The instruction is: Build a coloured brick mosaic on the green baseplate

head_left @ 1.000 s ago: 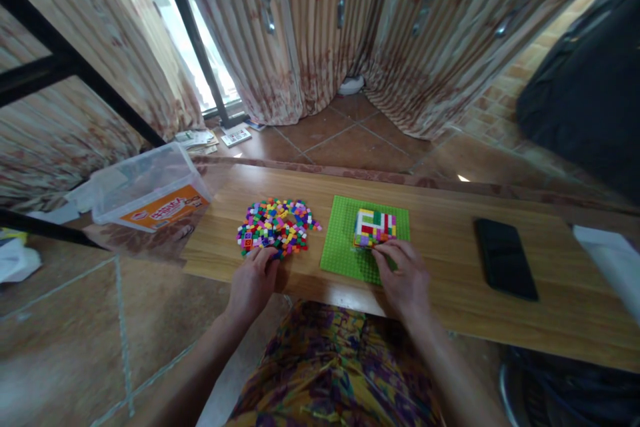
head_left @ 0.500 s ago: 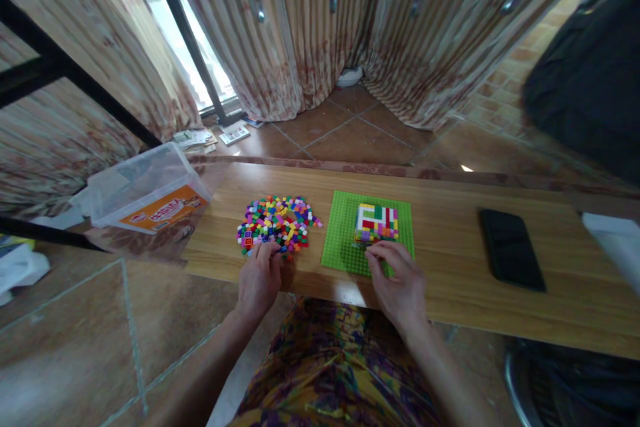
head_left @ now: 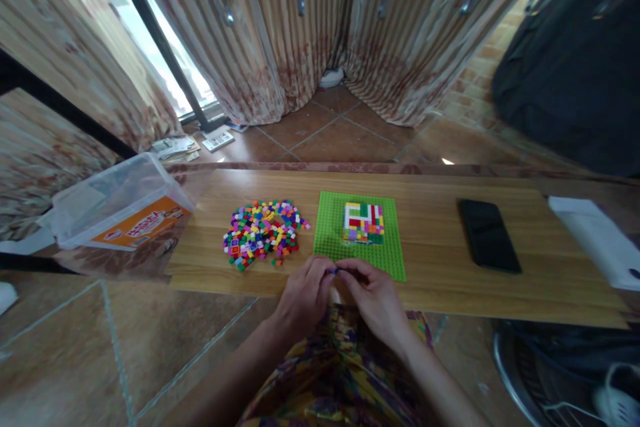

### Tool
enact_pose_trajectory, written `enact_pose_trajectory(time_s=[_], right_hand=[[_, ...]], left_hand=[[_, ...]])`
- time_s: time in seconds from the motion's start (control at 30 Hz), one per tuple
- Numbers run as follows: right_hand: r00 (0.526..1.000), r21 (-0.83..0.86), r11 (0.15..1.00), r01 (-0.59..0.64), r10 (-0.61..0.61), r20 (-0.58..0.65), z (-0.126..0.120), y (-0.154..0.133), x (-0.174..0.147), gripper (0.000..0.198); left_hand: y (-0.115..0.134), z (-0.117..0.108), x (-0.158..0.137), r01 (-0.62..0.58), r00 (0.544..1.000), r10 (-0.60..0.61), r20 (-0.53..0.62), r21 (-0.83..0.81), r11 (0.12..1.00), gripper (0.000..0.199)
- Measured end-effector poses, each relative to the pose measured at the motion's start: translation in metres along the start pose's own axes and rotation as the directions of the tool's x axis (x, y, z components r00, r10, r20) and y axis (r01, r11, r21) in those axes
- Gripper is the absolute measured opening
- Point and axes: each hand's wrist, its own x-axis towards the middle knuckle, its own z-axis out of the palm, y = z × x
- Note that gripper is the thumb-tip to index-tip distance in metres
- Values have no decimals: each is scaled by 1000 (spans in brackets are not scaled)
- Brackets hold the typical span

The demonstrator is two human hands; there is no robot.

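Clear bin: stands just off the left edge of the wooden table (head_left: 430,213), beside its far left corner; the clear bin (head_left: 125,203) has an orange label.
Brick pile: loose bricks (head_left: 263,230) spread over the table's left part, a few stragglers toward the near edge.
Left hand: the left hand (head_left: 306,290) has left the pile, where it was a second ago, for the near edge, its fingertips closed on a small blue piece (head_left: 333,271).
Blue piece: between both hands, by the baseplate's near left corner; one brick or several, I cannot tell. It is off the pile and apart from the build, so seemingly being passed or adjusted.
Green baseplate: the baseplate (head_left: 327,220) bears the multicoloured build (head_left: 363,221) around its middle, studs showing all round.
Right hand: the right hand (head_left: 371,293) has drawn back from the build; fingertips together at the blue piece.
Room: a narrow wood strip separates pile and baseplate; a wider one reaches the phone (head_left: 489,235) toward the right edge.
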Motion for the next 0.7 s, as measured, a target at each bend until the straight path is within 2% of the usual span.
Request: enact_pose_trajectory(time_s=[0.1, 0.17, 0.23, 0.33, 0.47, 0.7], right_hand=[[999, 15, 1000, -24, 24, -37, -13, 7, 2, 20], [993, -51, 999, 5, -11, -116, -23, 12, 6, 19], [970, -157, 985, 65, -99, -220, -33, 16, 14, 18], [907, -295, 941, 167, -264, -329, -44, 21, 28, 16], [853, -380, 899, 217, -364, -375, -46, 29, 44, 14], [829, -433, 878, 207, -392, -399, -40, 41, 49, 14]], left_hand=[[2, 7, 8, 5, 1000, -4, 22, -24, 1000, 14], [0, 9, 13, 13, 1000, -12, 26, -27, 1000, 16], [-3, 11, 18, 19, 1000, -18, 20, -23, 1000, 22], [-7, 12, 27, 2, 1000, -2, 2, 36, 999, 30], [-11, 16, 36, -55, 998, 58, -13, 153, 987, 40], [-8, 26, 42, -104, 993, 89, 79, 213, 972, 51]])
